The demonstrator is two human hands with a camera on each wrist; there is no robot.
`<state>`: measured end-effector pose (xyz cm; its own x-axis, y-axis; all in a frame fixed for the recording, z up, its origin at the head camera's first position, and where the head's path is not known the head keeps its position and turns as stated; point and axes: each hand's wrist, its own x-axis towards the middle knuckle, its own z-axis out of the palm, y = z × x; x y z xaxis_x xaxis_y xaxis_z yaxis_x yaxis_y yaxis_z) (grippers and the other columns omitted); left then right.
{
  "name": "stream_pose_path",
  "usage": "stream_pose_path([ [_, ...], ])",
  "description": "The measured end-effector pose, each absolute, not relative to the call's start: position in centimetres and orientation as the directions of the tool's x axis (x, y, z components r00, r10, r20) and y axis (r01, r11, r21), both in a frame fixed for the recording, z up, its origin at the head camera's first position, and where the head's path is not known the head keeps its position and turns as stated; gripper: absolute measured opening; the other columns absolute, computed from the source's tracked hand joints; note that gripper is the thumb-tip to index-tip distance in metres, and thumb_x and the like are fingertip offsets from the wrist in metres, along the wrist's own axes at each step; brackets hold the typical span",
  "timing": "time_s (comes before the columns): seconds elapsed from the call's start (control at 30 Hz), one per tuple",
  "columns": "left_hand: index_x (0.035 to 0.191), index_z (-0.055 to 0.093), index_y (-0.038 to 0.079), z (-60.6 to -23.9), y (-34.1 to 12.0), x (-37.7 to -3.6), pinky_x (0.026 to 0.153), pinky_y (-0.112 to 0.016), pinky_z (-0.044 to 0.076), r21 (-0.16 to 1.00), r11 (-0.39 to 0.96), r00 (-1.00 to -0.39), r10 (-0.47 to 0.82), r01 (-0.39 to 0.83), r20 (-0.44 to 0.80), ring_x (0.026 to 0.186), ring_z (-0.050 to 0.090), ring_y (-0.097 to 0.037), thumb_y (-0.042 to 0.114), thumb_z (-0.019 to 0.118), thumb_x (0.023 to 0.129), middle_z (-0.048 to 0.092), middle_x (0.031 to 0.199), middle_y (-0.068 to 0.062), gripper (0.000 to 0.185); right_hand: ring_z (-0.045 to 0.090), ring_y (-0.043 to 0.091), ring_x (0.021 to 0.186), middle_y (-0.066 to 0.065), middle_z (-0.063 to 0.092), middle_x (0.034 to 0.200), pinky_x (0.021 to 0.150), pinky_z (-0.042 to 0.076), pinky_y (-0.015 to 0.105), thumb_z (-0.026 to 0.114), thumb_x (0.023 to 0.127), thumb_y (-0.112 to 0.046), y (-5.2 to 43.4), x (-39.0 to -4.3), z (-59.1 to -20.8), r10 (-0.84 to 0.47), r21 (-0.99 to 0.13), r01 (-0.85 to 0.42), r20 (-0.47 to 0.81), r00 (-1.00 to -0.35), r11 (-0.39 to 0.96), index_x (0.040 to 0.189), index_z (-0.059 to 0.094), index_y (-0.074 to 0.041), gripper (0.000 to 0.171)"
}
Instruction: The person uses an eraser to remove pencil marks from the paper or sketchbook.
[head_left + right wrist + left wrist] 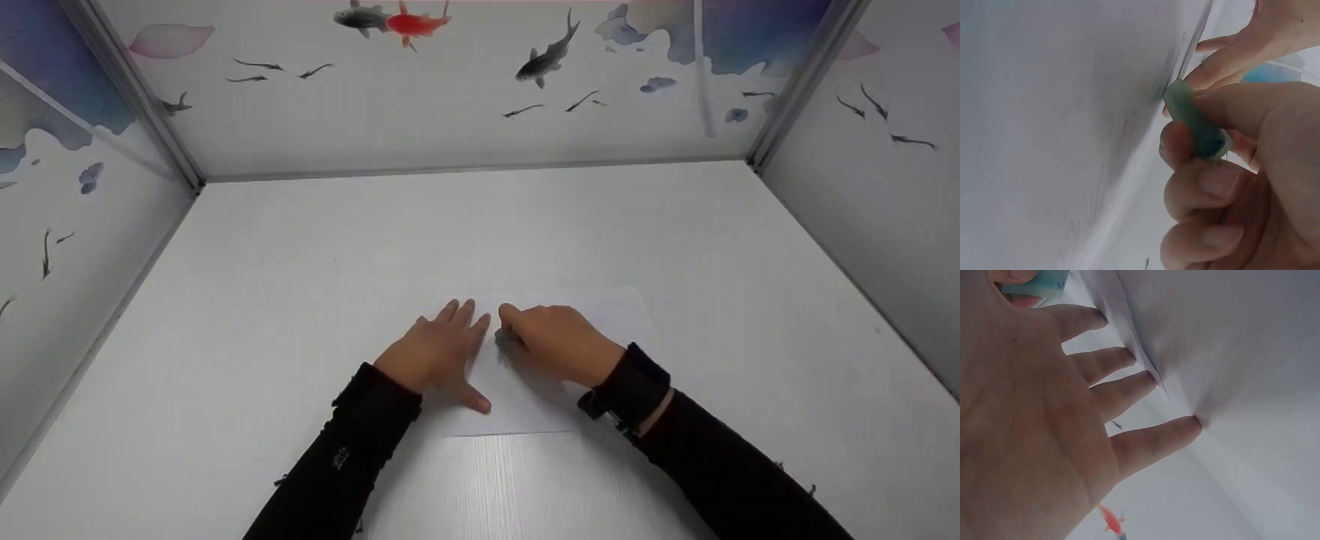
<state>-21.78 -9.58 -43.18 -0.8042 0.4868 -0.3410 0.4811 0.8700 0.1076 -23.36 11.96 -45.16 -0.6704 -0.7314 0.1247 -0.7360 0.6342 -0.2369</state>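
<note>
A white sheet of paper point(517, 416) lies on the table before me. My left hand point(433, 351) rests on its left part, fingers straight and spread, the thumb pointing toward me. In the left wrist view the fingertips point(1148, 379) touch the surface. Just to the right, my right hand point(562, 339) pinches a green-blue eraser point(1199, 124) between thumb and curled fingers. One end of the eraser meets the paper. Grey pencil-like strokes point(1124, 132) run across the sheet beside it. From the head view the eraser is mostly hidden by the right hand.
The white table point(262, 300) is enclosed by a back wall point(465, 135) and side walls printed with fish and petals. Metal strips point(161, 105) line the corners. Black sleeves and wrist bands point(379, 401) cover both forearms.
</note>
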Motion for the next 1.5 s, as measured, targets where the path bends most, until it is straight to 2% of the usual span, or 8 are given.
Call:
stream_pose_path([
  [0.17,0.172,0.024,0.014,-43.19,-9.56,-21.72,0.121,-0.065,0.034,0.099,0.869,-0.807,0.488,0.485,-0.333,0.164,0.015,-0.035,0.072,0.086,0.077,0.018,0.177,-0.016,0.127,0.068,0.017,0.075,0.005,0.074,0.089,0.071,0.057,0.033,0.07,0.104,-0.01,12.0,-23.37,-45.11,-0.746,-0.283,-0.736,0.094,-0.659,0.615,0.11,0.059,-0.009,0.013],
  [0.27,0.172,0.023,0.014,-43.15,-9.47,-21.73,0.122,-0.064,0.034,0.09,0.869,-0.806,0.486,0.486,-0.338,0.164,0.015,-0.034,0.072,0.085,0.077,0.017,0.177,-0.016,0.126,0.06,0.017,0.065,0.005,0.069,0.078,0.062,0.053,0.033,0.068,0.104,-0.009,11.99,-23.37,-45.14,-0.721,-0.234,-0.727,0.126,-0.682,0.646,0.102,0.056,-0.008,0.012],
  [0.63,0.172,0.023,0.015,-43.18,-9.43,-21.67,0.122,-0.064,0.033,0.095,0.872,-0.808,0.482,0.48,-0.339,0.165,0.013,-0.034,0.072,0.085,0.078,0.016,0.178,-0.015,0.126,0.045,0.013,0.058,0.003,0.057,0.066,0.056,0.044,0.029,0.067,0.102,-0.005,12.03,-23.34,-45.07,-0.718,-0.202,-0.729,0.136,-0.682,0.654,0.097,0.053,-0.008,0.016],
  [0.8,0.172,0.021,0.015,-43.16,-9.46,-21.71,0.123,-0.064,0.031,0.099,0.873,-0.804,0.48,0.478,-0.349,0.165,0.012,-0.034,0.072,0.085,0.078,0.014,0.178,-0.015,0.127,0.057,0.013,0.064,0.003,0.068,0.076,0.064,0.052,0.03,0.068,0.102,-0.006,12.1,-23.46,-45.04,-0.727,-0.257,-0.728,0.118,-0.676,0.635,0.1,0.056,-0.009,0.013],
  [1.07,0.172,0.02,0.014,-43.22,-9.55,-21.87,0.124,-0.065,0.029,0.113,0.874,-0.798,0.478,0.472,-0.367,0.165,0.01,-0.036,0.07,0.085,0.079,0.012,0.178,-0.015,0.127,0.049,0.011,0.063,0.0,0.061,0.071,0.063,0.047,0.029,0.069,0.101,-0.006,12.13,-23.67,-44.96,-0.728,-0.347,-0.699,0.065,-0.683,0.625,0.101,0.057,-0.009,0.013],
  [1.23,0.172,0.02,0.013,-43.2,-9.51,-21.92,0.123,-0.066,0.029,0.118,0.873,-0.796,0.48,0.472,-0.368,0.165,0.01,-0.036,0.071,0.085,0.078,0.012,0.178,-0.016,0.127,0.053,0.012,0.063,0.002,0.065,0.074,0.062,0.05,0.031,0.071,0.102,-0.009,12.23,-23.65,-44.93,-0.7,-0.306,-0.689,0.089,-0.708,0.657,0.102,0.058,-0.009,0.013],
  [1.37,0.172,0.02,0.012,-43.05,-9.52,-21.81,0.122,-0.067,0.031,0.11,0.869,-0.794,0.488,0.483,-0.363,0.164,0.011,-0.037,0.072,0.084,0.078,0.012,0.178,-0.017,0.128,0.052,0.01,0.065,-0.002,0.061,0.072,0.065,0.049,0.029,0.072,0.102,-0.009,12.13,-23.66,-44.96,-0.737,-0.38,-0.691,0.035,-0.675,0.615,0.104,0.058,-0.011,0.014],
  [1.5,0.172,0.021,0.013,-43.08,-9.44,-21.8,0.122,-0.066,0.031,0.103,0.87,-0.797,0.485,0.483,-0.36,0.164,0.011,-0.037,0.072,0.084,0.078,0.013,0.178,-0.016,0.128,0.056,0.013,0.063,0.001,0.066,0.074,0.062,0.05,0.032,0.072,0.101,-0.01,12.19,-23.58,-44.82,-0.676,-0.302,-0.661,0.068,-0.734,0.687,0.104,0.06,-0.01,0.013],
])
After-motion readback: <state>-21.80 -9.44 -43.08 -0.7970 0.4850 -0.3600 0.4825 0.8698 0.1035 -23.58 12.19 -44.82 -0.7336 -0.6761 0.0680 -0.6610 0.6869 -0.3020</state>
